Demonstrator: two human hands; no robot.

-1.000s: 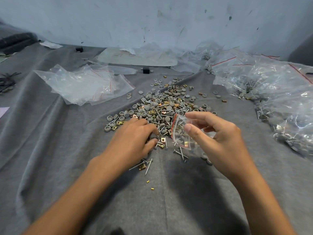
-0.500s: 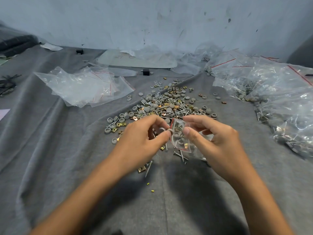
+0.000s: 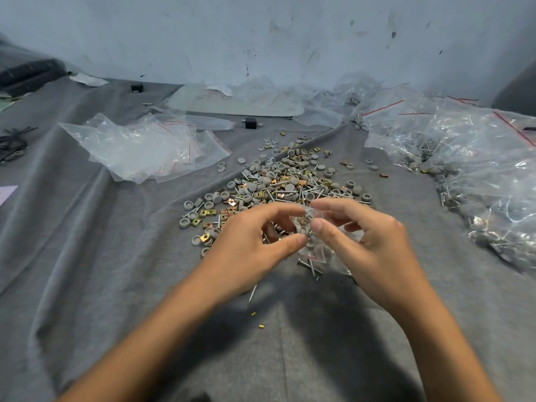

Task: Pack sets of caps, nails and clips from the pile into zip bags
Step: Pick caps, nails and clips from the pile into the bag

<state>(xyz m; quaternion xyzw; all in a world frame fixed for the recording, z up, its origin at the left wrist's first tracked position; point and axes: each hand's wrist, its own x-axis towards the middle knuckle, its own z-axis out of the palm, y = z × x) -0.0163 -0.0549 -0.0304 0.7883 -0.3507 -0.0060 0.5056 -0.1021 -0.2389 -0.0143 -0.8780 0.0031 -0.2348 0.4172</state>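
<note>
A person's right hand (image 3: 366,245) pinches a small zip bag (image 3: 311,247) between thumb and forefinger just above a grey cloth (image 3: 121,274). The left hand (image 3: 250,245) meets it from the other side, its thumb and forefinger curled onto the bag's edge. The bag, with grey caps showing through the plastic, hangs between the two hands at the near edge of the pile of caps, nails and clips (image 3: 278,181). Empty zip bags (image 3: 145,149) lie to the left and filled bags (image 3: 478,175) to the right.
</note>
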